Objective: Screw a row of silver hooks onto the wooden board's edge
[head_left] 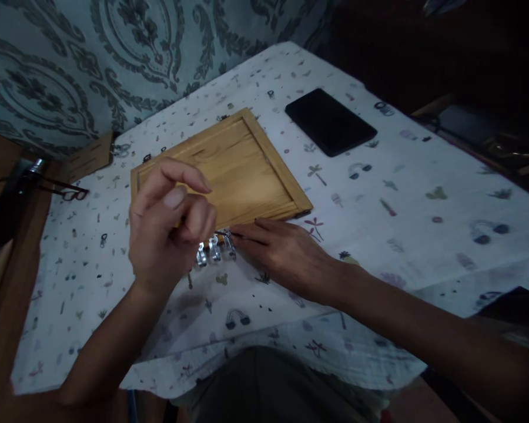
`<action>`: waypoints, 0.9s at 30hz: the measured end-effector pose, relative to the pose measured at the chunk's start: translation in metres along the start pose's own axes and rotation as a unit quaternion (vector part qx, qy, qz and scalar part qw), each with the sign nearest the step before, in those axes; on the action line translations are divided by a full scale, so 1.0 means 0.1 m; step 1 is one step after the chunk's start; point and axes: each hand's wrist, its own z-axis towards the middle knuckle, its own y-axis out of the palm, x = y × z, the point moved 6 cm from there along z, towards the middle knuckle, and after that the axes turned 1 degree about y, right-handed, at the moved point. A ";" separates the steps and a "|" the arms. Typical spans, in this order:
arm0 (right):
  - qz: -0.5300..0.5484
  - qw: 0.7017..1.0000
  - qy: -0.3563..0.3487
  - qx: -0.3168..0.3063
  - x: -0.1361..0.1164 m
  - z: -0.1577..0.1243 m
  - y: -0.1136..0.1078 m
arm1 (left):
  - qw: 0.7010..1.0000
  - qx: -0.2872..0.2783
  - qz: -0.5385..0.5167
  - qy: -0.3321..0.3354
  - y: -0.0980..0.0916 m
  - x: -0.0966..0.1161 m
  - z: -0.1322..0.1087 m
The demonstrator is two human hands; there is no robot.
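My left hand [170, 229] is raised above the near left part of a framed wooden panel [235, 167]. Its fingers are curled in and the thumb is bent against them; whatever may be between them is hidden. My right hand [286, 252] rests at the panel's near edge, fingers together and pointing left. Its fingertips touch a small shiny metal hook-like fitting [230, 245], one of several in a row along that edge. A thin dark piece shows at these fingertips, too small to name. The left hand covers part of the panel.
A dark tablet or phone [330, 121] lies beyond the panel to the right, on a white printed cloth [379, 235]. Reddish eyeglasses [73, 192] and a brown flat piece [88, 157] are at the left. A patterned wall [136, 47] borders the far side.
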 end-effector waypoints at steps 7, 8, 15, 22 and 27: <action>-0.006 1.000 0.002 0.009 0.01 0.00 0.00 | 0.992 0.119 0.034 0.008 -0.08 0.14 -0.03; -0.006 1.000 0.005 0.009 0.01 0.00 0.00 | 0.993 0.113 0.030 0.008 -0.07 0.13 -0.03; -0.008 1.000 -0.003 0.006 0.00 0.00 -0.01 | 0.995 0.098 0.027 0.025 -0.08 0.02 -0.02; -0.018 1.000 -0.003 0.012 0.00 0.00 -0.01 | 0.994 0.102 0.041 0.016 -0.09 -0.01 -0.02; -0.010 1.000 -0.010 0.019 0.00 0.00 0.00 | 0.995 0.092 0.040 0.016 -0.07 -0.01 -0.01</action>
